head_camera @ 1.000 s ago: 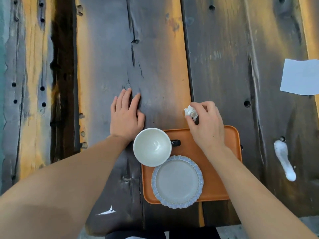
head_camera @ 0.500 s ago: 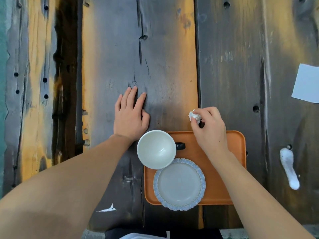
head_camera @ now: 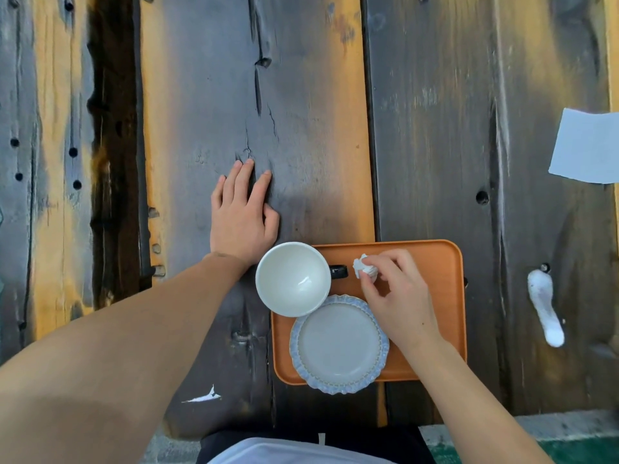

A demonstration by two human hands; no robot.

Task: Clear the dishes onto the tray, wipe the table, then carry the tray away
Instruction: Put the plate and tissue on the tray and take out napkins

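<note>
An orange tray (head_camera: 445, 262) lies on the dark wooden table (head_camera: 301, 112) near its front edge. On it stand a white cup (head_camera: 293, 279) with a black handle at the tray's left edge, and a pale plate (head_camera: 339, 343) with a blue scalloped rim at the front. My right hand (head_camera: 397, 296) hovers over the tray's back part and pinches a crumpled white tissue (head_camera: 363, 267) between its fingertips, just right of the cup's handle. My left hand (head_camera: 242, 216) rests flat on the table behind and left of the cup, fingers together, holding nothing.
A flat white paper napkin (head_camera: 589, 147) lies at the right edge of the table. A white smear (head_camera: 544, 309) marks the wood right of the tray, and a small white mark (head_camera: 202, 396) sits near the front edge. Dark clothing shows below the table edge.
My right hand has carried the crumpled tissue back from the table just behind the tray to over the tray's surface. My left hand has stayed flat on the wood.
</note>
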